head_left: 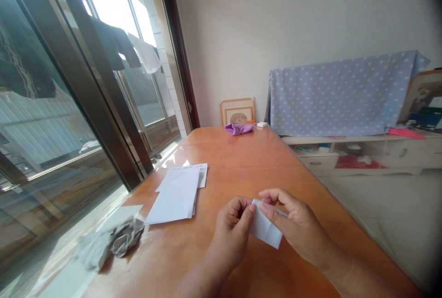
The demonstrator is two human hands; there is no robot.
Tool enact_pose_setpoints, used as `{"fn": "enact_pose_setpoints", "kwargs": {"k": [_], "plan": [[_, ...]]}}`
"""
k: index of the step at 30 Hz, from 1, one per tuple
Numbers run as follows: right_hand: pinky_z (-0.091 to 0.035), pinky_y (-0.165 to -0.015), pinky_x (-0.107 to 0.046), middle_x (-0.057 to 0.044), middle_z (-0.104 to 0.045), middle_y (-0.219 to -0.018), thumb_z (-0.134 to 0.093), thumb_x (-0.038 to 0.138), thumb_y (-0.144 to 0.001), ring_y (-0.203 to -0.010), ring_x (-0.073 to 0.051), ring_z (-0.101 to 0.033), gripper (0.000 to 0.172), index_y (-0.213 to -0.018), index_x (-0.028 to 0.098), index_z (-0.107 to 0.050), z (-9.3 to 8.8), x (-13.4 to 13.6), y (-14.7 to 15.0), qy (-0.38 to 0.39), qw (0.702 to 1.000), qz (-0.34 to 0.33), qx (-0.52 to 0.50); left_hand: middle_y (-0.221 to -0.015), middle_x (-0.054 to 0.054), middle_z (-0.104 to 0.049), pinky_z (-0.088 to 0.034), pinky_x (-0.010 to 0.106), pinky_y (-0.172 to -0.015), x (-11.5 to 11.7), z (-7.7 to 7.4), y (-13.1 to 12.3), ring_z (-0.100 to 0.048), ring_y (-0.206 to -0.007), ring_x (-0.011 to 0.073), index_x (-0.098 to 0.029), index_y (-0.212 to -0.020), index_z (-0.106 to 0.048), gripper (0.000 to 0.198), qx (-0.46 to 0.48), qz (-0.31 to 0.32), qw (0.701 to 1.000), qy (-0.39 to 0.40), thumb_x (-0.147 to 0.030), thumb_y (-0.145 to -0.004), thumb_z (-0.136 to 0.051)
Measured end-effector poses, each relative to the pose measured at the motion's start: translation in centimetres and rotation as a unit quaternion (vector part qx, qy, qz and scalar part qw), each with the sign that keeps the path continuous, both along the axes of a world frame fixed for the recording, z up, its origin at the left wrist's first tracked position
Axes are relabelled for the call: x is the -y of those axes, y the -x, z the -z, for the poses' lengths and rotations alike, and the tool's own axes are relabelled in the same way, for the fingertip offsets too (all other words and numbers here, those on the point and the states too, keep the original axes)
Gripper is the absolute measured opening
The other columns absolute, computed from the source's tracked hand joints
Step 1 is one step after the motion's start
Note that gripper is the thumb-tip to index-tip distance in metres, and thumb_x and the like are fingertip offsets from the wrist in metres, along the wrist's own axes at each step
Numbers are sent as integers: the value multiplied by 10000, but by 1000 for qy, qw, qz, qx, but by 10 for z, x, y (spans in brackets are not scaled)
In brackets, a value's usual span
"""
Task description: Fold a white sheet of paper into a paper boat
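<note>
My left hand [233,229] and my right hand [297,226] hover over the orange wooden table [221,150], both pinching a small folded sheet of white paper [265,225] between thumbs and fingers. The sheet's lower corner hangs free below my fingers. To the left of my hands lies a stack of white paper sheets [176,195], resting on another printed sheet [196,171]. Crumpled grey cloth [119,239] lies near the table's left edge.
A purple cloth [238,129] and a small white box [262,124] sit at the table's far end, before a framed picture [238,112]. Glass sliding doors [79,104] run along the left. A polka-dot blue sheet [331,97] covers furniture on the right.
</note>
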State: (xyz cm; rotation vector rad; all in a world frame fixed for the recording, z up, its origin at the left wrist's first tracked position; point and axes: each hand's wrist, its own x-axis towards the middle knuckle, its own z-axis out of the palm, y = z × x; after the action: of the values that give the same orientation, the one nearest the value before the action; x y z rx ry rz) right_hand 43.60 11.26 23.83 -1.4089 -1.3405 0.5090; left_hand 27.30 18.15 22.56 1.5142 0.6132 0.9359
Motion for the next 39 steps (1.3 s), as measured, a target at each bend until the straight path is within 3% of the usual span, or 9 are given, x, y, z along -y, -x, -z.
{"fn": "enact_pose_setpoints", "kwargs": {"k": [2, 6, 12, 15, 23, 26, 32, 39], "plan": [[-524, -795, -303, -76, -697, -1059, -565, 561, -928, -976, -229, -645, 445, -1200, 214, -629, 0, -1, -1, 7, 997, 12, -75, -775, 12, -589, -376, 240, -652, -2, -3, 1, -470, -692, 132, -175, -875, -642, 298, 26, -16, 999, 38, -470, -912, -643], [-493, -865, -329, -67, -706, -1019, -457, 589, -972, -978, -236, -633, 466, -1158, 209, -653, -6, 0, -3, -3, 992, 24, -122, -762, -7, -560, -362, 222, -644, -7, -5, 2, -441, -676, 115, -176, -877, -642, 303, 62, -47, 994, 80, -477, -894, -669], [-497, -857, -328, -57, -708, -1035, -543, 530, -957, -972, -234, -635, 388, -1135, 204, -653, -9, 1, 6, 28, 977, -98, -189, -840, 13, -592, -386, 235, -681, -9, 0, 2, -483, -727, 121, -174, -942, -628, 282, 96, -41, 990, 99, -456, -928, -639], [-506, -765, -307, -46, -705, -953, -608, 528, -919, -890, -223, -636, 366, -1064, 196, -656, -2, -3, 9, 35, 971, -86, -219, -845, 17, -591, -393, 237, -687, -7, -1, 2, -484, -739, 123, -172, -944, -617, 269, 103, -36, 989, 95, -439, -930, -642], [-424, -614, -248, 13, -589, -749, -571, 508, -942, -668, -139, -502, 329, -896, 192, -649, 2, -6, 5, 20, 983, -37, -180, -771, -10, -548, -392, 232, -676, -6, -7, 3, -468, -703, 117, -183, -883, -605, 233, 71, -39, 993, 84, -408, -923, -647], [-388, -582, -241, 26, -542, -719, -569, 504, -943, -645, -126, -461, 333, -852, 190, -628, 1, -3, 4, 39, 986, -43, -155, -808, 5, -575, -393, 235, -675, -6, -8, 4, -483, -728, 128, -181, -962, -649, 237, 53, -31, 994, 86, -410, -904, -671], [-373, -582, -247, 32, -512, -717, -563, 524, -946, -647, -123, -450, 349, -860, 189, -612, 3, -3, 2, 45, 986, -65, -148, -725, 2, -528, -362, 239, -662, -8, -3, 5, -440, -684, 112, -139, -829, -636, 319, 82, 42, 983, 156, -443, -928, -642], [-362, -577, -256, 29, -504, -699, -547, 540, -953, -637, -124, -443, 376, -841, 185, -604, 6, -7, -2, 54, 985, -67, -149, -717, 11, -541, -359, 243, -651, -11, 0, 3, -457, -662, 114, -131, -826, -627, 328, 87, 53, 974, 203, -447, -904, -671]]}}
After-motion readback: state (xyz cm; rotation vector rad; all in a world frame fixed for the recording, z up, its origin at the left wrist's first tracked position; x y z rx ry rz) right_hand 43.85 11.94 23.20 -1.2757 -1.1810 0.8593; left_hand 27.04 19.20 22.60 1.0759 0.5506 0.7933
